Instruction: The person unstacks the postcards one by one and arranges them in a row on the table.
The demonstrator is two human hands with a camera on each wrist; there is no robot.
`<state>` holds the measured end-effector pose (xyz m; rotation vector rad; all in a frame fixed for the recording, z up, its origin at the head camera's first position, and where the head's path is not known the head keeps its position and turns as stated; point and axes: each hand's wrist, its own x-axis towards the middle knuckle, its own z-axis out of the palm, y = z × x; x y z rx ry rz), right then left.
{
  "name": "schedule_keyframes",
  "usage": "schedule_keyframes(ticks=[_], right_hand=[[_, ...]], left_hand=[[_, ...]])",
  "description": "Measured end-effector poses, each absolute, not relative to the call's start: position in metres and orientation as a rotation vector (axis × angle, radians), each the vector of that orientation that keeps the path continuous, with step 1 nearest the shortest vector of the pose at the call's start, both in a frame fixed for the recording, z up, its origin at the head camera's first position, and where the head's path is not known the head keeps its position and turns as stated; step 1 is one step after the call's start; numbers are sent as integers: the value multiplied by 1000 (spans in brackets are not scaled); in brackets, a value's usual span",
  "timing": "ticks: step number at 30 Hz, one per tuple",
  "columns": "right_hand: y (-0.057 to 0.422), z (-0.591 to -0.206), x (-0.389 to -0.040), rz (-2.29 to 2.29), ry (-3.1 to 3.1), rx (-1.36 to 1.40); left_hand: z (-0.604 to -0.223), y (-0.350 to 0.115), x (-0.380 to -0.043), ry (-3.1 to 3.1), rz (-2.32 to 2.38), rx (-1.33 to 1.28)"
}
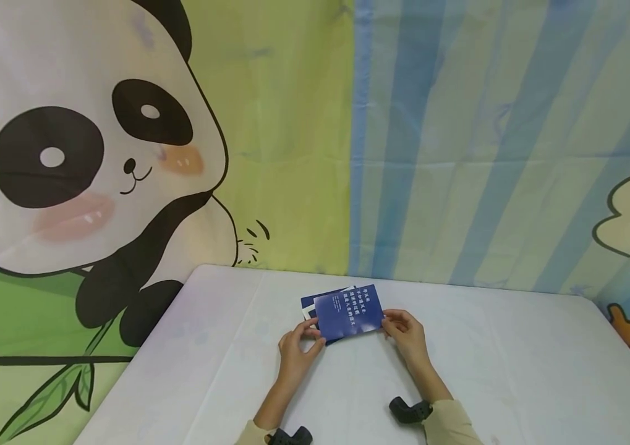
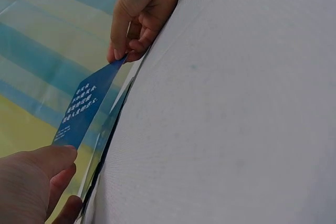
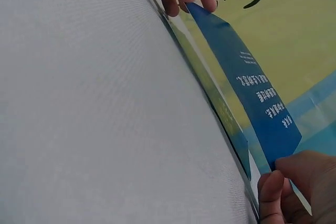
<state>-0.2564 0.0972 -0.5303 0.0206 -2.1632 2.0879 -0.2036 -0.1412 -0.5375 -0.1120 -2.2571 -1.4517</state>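
Observation:
A dark blue card point(image 1: 348, 312) printed with white characters is held up between my two hands. My left hand point(image 1: 295, 352) pinches its left edge between thumb and fingers. At the opposite edge, the thumb and fingertips of my right hand point(image 1: 408, 337) grip the card's corner. Both wrist views show the card point(image 2: 84, 103) tilted and raised above the table. Beneath and behind it lie more dark blue and white cards point(image 1: 308, 301), mostly covered by the held one; how many cannot be told.
The cards are on a white-covered table point(image 1: 487, 358), whose back edge meets a cloth backdrop with a panda point(image 1: 175, 173) on the left and blue stripes point(image 1: 459, 123) on the right. A black device point(image 1: 410, 410) is strapped at the right wrist, another point(image 1: 290, 436) at the left.

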Motion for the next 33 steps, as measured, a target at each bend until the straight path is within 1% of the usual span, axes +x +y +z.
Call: schedule_keyframes(ticks=[5, 16, 25, 33], right_hand=[[99, -526, -254, 2076, -2182, -16], [105, -524, -246, 2044, -2235, 24], [117, -525, -229, 2038, -2293, 21], [129, -521, -224, 2013, -2292, 29]], left_hand=[[-537, -140, -205, -2236, -1449, -111], [-536, -137, -204, -2254, -1465, -109], [-542, -129, -194, -2310, -1435, -163], [-535, -119, -190, -2268, -1507, -268]])
